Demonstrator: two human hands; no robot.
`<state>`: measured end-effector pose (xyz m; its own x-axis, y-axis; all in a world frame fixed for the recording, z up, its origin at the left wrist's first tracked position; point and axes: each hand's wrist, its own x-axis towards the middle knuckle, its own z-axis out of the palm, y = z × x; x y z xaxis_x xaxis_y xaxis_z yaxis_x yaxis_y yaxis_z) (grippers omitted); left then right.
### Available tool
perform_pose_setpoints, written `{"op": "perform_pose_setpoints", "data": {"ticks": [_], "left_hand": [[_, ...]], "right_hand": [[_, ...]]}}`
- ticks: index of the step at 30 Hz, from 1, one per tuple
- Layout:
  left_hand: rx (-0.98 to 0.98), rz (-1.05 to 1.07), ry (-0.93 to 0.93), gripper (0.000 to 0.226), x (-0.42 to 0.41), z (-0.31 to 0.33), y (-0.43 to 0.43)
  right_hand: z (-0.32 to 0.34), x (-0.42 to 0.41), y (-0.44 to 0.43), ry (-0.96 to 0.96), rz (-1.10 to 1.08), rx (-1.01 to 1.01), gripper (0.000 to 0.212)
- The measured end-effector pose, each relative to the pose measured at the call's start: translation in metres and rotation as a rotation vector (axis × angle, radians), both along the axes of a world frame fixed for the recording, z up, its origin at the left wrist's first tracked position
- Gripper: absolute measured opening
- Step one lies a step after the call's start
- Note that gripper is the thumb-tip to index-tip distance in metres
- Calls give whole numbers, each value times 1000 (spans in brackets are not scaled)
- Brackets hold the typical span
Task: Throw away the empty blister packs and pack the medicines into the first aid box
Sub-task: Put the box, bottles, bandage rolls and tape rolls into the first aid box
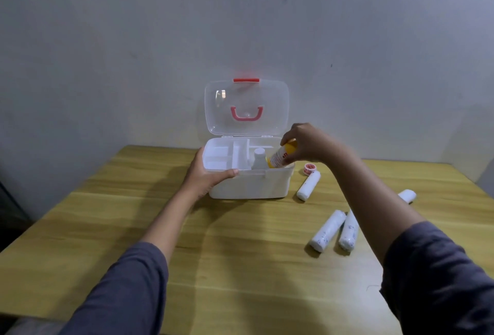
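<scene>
Over the right-hand compartment of the first aid box (248,183), a yellow medicine bottle (280,157) is held tilted, its long axis running from upper right to lower left, with the base pointing down and left into the box and the top hidden under the fingers. The bottle is pinched at its upper end by the right hand (307,144), fingers curled around it. Just to its left, a white bottle (258,158) stands upright inside the same compartment. The left part of the box is occupied by a white divided tray (222,156). The box's near left corner is gripped by the left hand (207,174), thumb laid along the front rim and fingers wrapped around the left wall. The clear lid (247,107) stands open and upright behind the box, close to the wall (107,40); whether it touches the wall cannot be told.

The box is set near the far edge of the wooden table (213,254). To its right, a small tape roll (309,168) and a white bandage roll (308,186) lie close by. Two further bandage rolls (327,230) lie side by side nearer the viewer, and another roll end (407,195) shows beyond the right forearm. Open tabletop is available in front of and to the left of the box.
</scene>
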<state>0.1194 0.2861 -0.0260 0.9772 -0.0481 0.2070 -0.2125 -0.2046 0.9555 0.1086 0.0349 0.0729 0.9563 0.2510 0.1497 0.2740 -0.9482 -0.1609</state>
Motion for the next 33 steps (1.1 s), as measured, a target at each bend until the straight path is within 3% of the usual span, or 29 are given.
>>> {"op": "perform_pose_setpoints", "data": {"ticks": [12, 16, 22, 28, 33], "left_hand": [[-6, -27, -3, 96, 5, -1, 1], [13, -16, -4, 101, 7, -3, 3], [26, -20, 6, 101, 8, -2, 5], [17, 0, 22, 112, 4, -3, 3], [0, 41, 36, 113, -3, -5, 1]], "right_hand": [[-8, 1, 12, 146, 89, 12, 29], [-17, -3, 15, 79, 54, 172, 37], [-28, -23, 8, -24, 0, 452, 30], [-51, -76, -15, -210, -333, 643, 52], [-101, -112, -23, -33, -648, 562, 105]]}}
